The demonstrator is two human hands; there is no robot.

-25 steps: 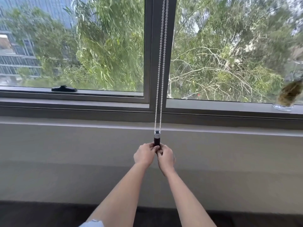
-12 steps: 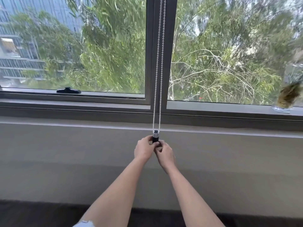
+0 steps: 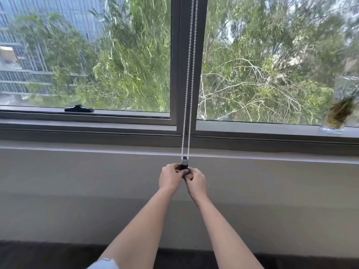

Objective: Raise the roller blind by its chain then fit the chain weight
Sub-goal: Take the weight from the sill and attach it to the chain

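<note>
A white bead chain [image 3: 189, 78] hangs in two strands down the dark centre mullion [image 3: 179, 61] of the window. Both strands end in a small cylindrical chain weight [image 3: 184, 162], silver on top and black below. My left hand [image 3: 169, 178] and my right hand [image 3: 196, 183] meet just under the sill, fingers pinched around the black lower part of the weight. The weight's bottom is hidden by my fingers. The roller blind itself is out of view above the frame.
A black window handle [image 3: 78, 109] lies on the left pane's bottom rail. A glass jar with a brownish plant [image 3: 339, 115] stands on the sill at the far right. Below the sill runs a plain grey wall [image 3: 77, 181], with dark floor beneath.
Both hands have stayed pinched on the weight, which has risen slightly towards the sill edge. The camera has tilted a little, shifting the window view.
</note>
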